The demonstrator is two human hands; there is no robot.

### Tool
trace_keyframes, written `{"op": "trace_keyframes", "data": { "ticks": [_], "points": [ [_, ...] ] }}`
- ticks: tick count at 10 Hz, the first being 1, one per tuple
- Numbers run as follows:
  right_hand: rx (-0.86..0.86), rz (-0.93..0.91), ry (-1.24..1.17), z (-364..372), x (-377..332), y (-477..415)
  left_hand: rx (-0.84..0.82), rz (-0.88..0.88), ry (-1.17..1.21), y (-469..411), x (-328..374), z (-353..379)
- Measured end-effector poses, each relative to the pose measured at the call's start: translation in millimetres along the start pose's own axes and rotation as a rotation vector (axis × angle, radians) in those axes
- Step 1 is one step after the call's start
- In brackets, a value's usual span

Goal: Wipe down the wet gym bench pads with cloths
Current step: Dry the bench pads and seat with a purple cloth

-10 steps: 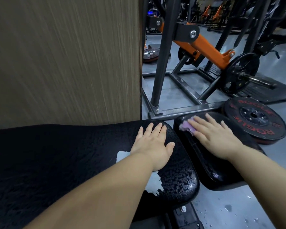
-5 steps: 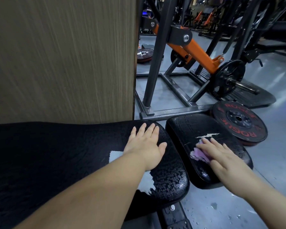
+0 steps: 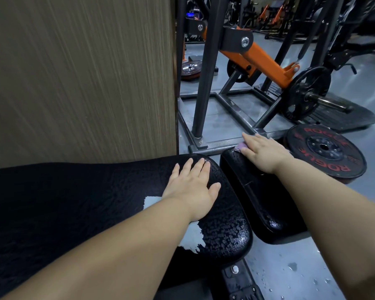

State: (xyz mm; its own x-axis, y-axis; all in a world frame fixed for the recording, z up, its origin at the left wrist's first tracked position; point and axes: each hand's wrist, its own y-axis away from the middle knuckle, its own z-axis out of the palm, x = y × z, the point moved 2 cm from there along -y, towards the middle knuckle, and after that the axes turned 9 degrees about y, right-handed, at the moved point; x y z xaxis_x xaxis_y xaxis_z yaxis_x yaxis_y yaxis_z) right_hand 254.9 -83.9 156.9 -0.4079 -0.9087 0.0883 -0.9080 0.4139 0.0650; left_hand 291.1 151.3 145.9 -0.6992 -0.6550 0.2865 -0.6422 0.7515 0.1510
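Pressing a purple cloth (image 3: pixel 239 146) against the far end of the small seat pad (image 3: pixel 258 198), the right hand (image 3: pixel 262 151) has its fingers straight and close together. The left hand (image 3: pixel 193 187) rests palm-down on the wet long pad (image 3: pixel 74 202), fingers straight and slightly spread, partly covering a pale patch (image 3: pixel 193 237).

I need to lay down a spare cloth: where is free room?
Free: long pad left of left hand, along wood panel; near half of small pad, before right hand. Crowded: its far end, with purple cloth.
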Motion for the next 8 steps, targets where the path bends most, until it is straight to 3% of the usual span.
{"op": "trace_keyframes", "data": {
  "ticks": [2,3,5,8],
  "points": [
    [0.009,0.046,0.039,3,-5,31,-0.003,0.0,0.001,0,0,0],
    [0.041,-0.048,0.05,11,0,88,-0.005,0.0,-0.001,1,0,0],
    [0.078,-0.064,-0.032,27,15,174,-0.011,-0.004,-0.005,1,0,0],
    [0.01,-0.039,0.064,12,18,95,-0.002,-0.002,-0.018,1,1,0]
  ]
}}
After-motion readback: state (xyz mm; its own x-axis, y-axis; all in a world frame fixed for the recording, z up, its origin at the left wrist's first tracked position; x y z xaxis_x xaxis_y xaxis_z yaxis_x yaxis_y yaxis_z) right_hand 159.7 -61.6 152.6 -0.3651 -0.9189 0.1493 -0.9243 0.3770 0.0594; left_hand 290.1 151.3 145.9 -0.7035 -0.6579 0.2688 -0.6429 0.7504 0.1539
